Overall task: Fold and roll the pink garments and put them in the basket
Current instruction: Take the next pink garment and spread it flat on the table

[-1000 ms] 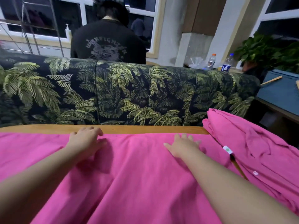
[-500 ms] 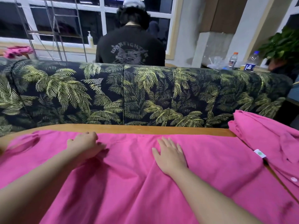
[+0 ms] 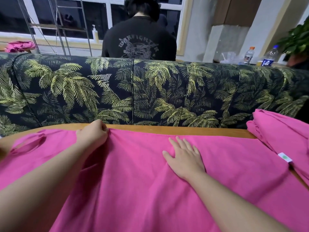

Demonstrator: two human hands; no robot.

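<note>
1. While the pink garment [image 3: 142, 181] lay spread on the table [image 3: 184, 130], the head view showed the left hand [image 3: 92, 136] bunching its far edge and the right hand [image 3: 184, 156] pressing flat, fingers spread.
2. Best anchor right, pull evenly left.
3. Half a second earlier, the left hand merely rested lower.

Dim indoor lighting from overhead; the windows [image 3: 66, 17] are dark and reflect faintly. Soft shadows fall beneath the left hand [image 3: 92, 136] and forearm onto the pink garment [image 3: 142, 190]. Wide-angle distortion bows the sofa [image 3: 150, 91] and table edge [image 3: 184, 130]. The frame's periphery appears slightly soft; colours oversaturated.
</note>
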